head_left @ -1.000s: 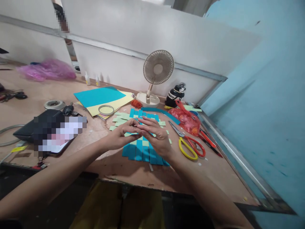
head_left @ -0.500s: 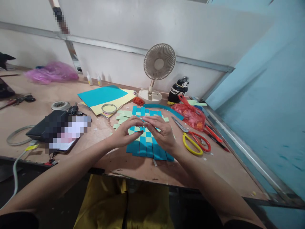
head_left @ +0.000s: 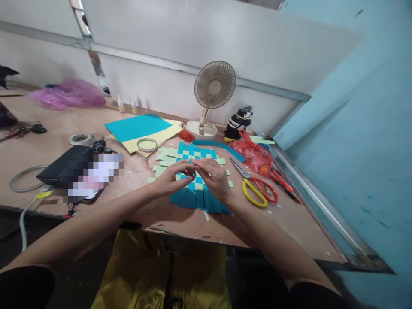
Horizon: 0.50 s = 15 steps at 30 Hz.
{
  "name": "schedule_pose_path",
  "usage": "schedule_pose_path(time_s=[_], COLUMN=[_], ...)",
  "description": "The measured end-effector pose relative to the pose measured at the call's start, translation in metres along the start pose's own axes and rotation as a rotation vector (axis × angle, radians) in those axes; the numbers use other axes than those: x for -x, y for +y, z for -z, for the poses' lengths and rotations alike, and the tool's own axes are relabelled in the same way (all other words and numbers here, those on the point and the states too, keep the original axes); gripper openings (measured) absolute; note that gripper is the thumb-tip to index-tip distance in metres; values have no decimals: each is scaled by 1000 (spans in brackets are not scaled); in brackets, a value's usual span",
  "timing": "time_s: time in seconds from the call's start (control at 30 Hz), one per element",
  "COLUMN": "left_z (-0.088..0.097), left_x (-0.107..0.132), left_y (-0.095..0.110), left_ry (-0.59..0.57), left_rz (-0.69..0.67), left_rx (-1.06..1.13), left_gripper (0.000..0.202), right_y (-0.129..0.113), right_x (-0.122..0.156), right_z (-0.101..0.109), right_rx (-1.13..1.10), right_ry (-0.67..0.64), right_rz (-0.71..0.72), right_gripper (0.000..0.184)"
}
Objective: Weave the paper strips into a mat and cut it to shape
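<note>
My left hand [head_left: 175, 176] and my right hand [head_left: 212, 177] meet fingertip to fingertip above a woven paper mat [head_left: 198, 187]. The fingers of both are bent and drawn together; whatever is between the tips, if anything, is hidden or too small to name. Blue strips run up and down the mat and pale green ones cross them, with loose ends sticking out at the sides. Both hands cover its middle. Just right of the mat lie scissors [head_left: 257, 189] with one yellow and one red handle loop.
Behind the mat stand a small fan [head_left: 215, 86] and a black bottle [head_left: 238, 123]. A red plastic bag [head_left: 255, 156] lies to the right. Coloured sheets [head_left: 138, 128] carry a tape ring [head_left: 147, 145]. On the left are a black pouch [head_left: 71, 165] and a phone [head_left: 96, 176].
My hands stay together over the mat; their fingers have curled in more, with the right hand's fingers bending closer around the tips. The view has shifted slightly.
</note>
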<state>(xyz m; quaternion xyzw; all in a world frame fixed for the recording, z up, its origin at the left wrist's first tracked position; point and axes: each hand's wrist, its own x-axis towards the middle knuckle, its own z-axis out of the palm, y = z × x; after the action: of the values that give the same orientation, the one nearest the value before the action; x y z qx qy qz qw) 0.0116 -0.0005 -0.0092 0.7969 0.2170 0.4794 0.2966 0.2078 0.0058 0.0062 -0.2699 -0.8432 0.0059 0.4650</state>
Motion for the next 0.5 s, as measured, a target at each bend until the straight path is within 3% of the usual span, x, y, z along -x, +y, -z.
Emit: schedule_pose_path(time_s=[0.13, 0.23, 0.5], left_z=[1, 3, 13], left_x=[-1, 0, 1], left_y=[0, -6, -16], left_ry=[64, 95, -32], left_rz=[-38, -34, -184], left_rx=[-121, -167, -615], left_gripper=[15, 13, 22], right_y=[-3, -4, -10], right_x=[-3, -2, -13], right_z=[7, 7, 13], right_rx=[66, 90, 186], right_ry=[-28, -44, -101], right_rz=[-40, 6, 93], right_gripper=[29, 27, 23])
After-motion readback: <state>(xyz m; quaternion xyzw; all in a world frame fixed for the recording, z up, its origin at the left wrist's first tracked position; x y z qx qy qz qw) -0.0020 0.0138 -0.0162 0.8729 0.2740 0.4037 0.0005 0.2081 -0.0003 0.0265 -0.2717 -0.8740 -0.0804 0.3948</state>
